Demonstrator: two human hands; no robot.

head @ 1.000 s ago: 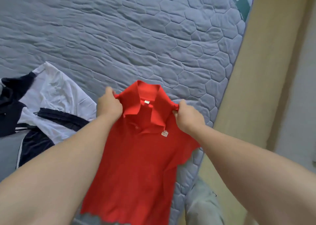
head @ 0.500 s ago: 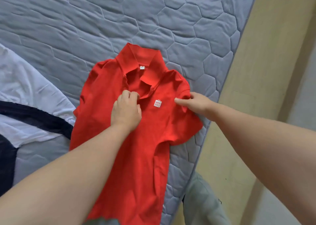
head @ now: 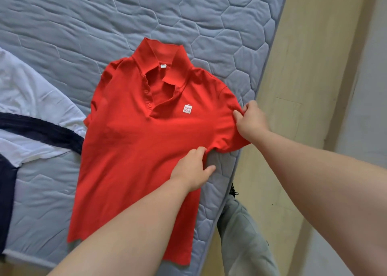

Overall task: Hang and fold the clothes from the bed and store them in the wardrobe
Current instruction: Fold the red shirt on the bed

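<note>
Evidently pre-fold flattening: right hand [head: 251,119] pinches sleeve of red knit polo shirt [head: 136,150]; left hand [head: 191,168], just beneath, grips side seam.

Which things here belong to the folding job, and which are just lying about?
Job in hand:
red short-sleeved polo shirt, spread flat
right hand, pinching its sleeve
left hand, gripping its side seam
white and navy clothes, waiting their turn

Lying about:
grey quilted mattress
beige floor

Single view: head-worn wide-angle camera, looking steeply down and forward from above the bed [head: 188,13] edge. Close range, forearms entering from the bottom; floor [head: 303,87] at right.
</note>
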